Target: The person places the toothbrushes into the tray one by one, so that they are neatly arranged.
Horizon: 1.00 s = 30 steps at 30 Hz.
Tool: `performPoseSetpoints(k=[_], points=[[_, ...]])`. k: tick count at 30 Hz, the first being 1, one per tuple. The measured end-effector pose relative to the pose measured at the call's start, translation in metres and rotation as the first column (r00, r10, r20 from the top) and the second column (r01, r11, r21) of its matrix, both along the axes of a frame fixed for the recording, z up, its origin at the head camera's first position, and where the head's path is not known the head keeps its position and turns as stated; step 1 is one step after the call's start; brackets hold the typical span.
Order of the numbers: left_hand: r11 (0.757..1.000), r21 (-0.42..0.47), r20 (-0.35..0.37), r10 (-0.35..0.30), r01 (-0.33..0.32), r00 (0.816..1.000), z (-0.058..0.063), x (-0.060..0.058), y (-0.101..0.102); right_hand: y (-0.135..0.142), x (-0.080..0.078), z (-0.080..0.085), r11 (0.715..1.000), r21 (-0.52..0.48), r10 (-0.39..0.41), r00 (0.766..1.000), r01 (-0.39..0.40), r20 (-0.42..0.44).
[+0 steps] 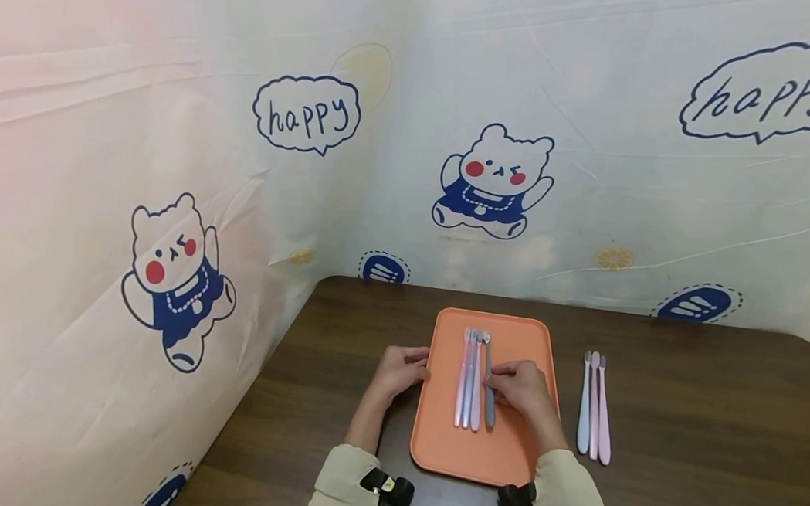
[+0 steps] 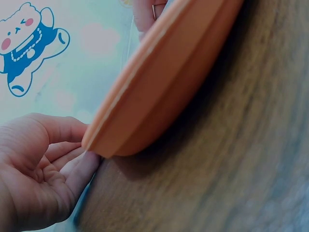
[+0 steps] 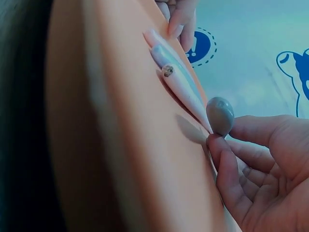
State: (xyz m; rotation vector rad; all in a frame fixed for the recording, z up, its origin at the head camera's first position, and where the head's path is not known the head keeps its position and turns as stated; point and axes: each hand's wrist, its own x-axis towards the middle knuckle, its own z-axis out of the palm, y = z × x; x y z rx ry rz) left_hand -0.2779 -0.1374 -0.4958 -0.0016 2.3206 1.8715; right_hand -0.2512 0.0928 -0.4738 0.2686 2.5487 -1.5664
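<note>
An orange tray (image 1: 442, 449) lies on the table, with my left hand (image 1: 400, 370) at its left edge. In the left wrist view, the fingertips of that hand (image 2: 43, 169) pinch the tray's rim (image 2: 140, 106). Over the tray my right hand (image 1: 524, 386) holds a grey toothbrush (image 1: 489, 409) between thumb and fingers. The right wrist view shows its rounded handle end (image 3: 220, 116) raised off the tray, casting a shadow. Just left of it, a pink toothbrush (image 1: 475, 412), a bluish-purple one (image 1: 468, 404) and a clear pink one (image 1: 460, 399) lie side by side, heads pointing away.
Right of the tray, on the dark wooden table (image 1: 708, 426), lie a light blue toothbrush (image 1: 583, 419) and two pink ones, a middle one (image 1: 594, 412) and an outer one (image 1: 604, 435). A printed cloth (image 1: 409, 191) with cartoon bears hangs behind the table and along its left side.
</note>
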Motion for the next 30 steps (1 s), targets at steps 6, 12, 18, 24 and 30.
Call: performPoseSetpoints(k=[6, 12, 18, 24, 30], points=[[1.0, 0.003, -0.007, 0.001, -0.001, 1.0, -0.001, 0.001, 0.0, 0.001, 0.002, -0.001, 1.0, -0.016, -0.004, 1.0, 0.004, -0.018], [1.0, 0.009, -0.001, -0.004, 0.004, 1.0, -0.002, 0.001, 0.001, 0.003, 0.004, -0.002, 0.999, -0.051, 0.0, 0.999, -0.002, -0.032], [1.0, 0.014, -0.006, -0.004, 0.004, 1.0, -0.002, 0.001, 0.0, 0.004, 0.004, -0.003, 0.998, -0.056, 0.021, 0.999, -0.024, -0.05], [1.0, -0.011, 0.001, 0.001, -0.001, 1.0, 0.001, 0.001, -0.001, 0.007, 0.008, -0.001, 0.998, -0.038, 0.054, 0.997, -0.056, -0.057], [1.0, -0.019, 0.001, 0.002, -0.002, 1.0, 0.0, 0.0, -0.001, 0.011, 0.013, 0.0, 0.995, -0.068, 0.061, 0.994, -0.067, -0.085]])
